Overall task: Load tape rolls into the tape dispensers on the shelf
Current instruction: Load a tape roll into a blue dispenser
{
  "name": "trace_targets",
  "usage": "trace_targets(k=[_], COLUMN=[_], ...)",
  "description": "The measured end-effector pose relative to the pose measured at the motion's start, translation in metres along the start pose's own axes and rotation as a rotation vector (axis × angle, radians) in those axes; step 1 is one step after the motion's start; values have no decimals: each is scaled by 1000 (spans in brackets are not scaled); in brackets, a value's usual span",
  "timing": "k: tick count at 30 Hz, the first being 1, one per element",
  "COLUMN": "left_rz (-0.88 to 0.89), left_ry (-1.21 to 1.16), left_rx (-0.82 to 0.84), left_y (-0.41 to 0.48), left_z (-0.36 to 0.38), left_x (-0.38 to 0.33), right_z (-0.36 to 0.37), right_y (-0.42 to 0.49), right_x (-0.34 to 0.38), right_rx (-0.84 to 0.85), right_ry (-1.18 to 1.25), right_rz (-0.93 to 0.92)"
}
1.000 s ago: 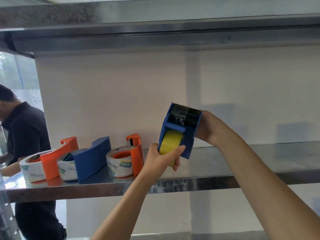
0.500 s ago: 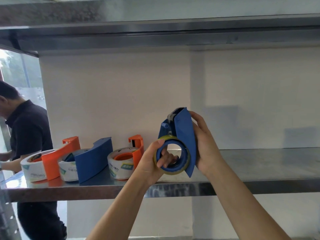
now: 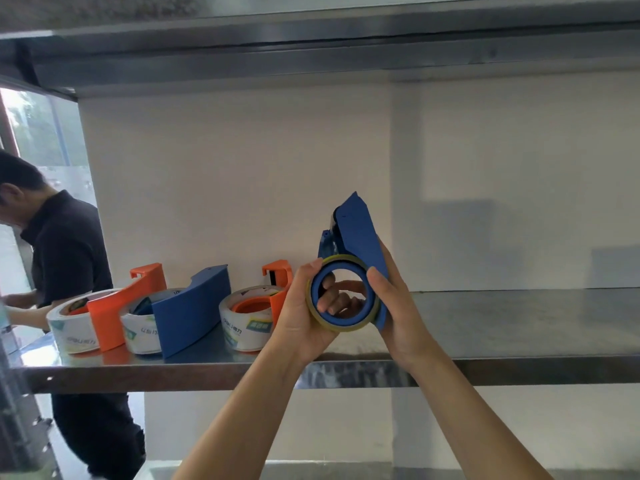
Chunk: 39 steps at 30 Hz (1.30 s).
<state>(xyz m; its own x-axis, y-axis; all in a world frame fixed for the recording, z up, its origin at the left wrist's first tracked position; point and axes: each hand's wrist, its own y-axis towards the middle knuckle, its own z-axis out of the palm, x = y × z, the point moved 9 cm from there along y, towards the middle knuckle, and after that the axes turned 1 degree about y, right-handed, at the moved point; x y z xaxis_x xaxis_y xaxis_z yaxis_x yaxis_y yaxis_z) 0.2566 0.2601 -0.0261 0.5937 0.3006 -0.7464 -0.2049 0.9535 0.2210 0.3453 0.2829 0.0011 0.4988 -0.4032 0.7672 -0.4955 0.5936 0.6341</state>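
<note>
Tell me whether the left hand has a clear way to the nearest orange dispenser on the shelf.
Probably yes: the orange dispenser sits just beside the left hand with nothing between them. But its fingers grip the yellow tape roll, so it would have to let go first.

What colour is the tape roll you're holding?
Yellow. The tape roll sits on the blue dispenser. The head view, the only one, shows it clearly.

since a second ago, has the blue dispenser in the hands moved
Yes. The blue dispenser turned side-on, so its roll now shows its hole, but it stayed over the shelf edge, right of the nearest orange dispenser.
</note>
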Motion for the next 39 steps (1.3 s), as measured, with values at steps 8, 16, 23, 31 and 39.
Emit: trace_targets(k=[8, 16, 23, 31, 39], left_rz=[54, 186, 131, 134, 34], left_ry=[278, 537, 933, 920, 925], left_rx=[-45, -65, -2, -52, 21], left_y=[6, 0, -9, -10, -11], left_z=[-2, -15, -19, -21, -22], left_x=[3, -13, -10, -10, -2], right_z=[-26, -52, -55, -59, -54], right_y=[2, 4, 2, 0, -3], right_x=[-6, -31, -45, -49, -42], right_rx=[-201, -400, -431, -392, -395], right_ry=[16, 109, -86, -191, -304], right_rz=[12, 186, 355, 488, 488])
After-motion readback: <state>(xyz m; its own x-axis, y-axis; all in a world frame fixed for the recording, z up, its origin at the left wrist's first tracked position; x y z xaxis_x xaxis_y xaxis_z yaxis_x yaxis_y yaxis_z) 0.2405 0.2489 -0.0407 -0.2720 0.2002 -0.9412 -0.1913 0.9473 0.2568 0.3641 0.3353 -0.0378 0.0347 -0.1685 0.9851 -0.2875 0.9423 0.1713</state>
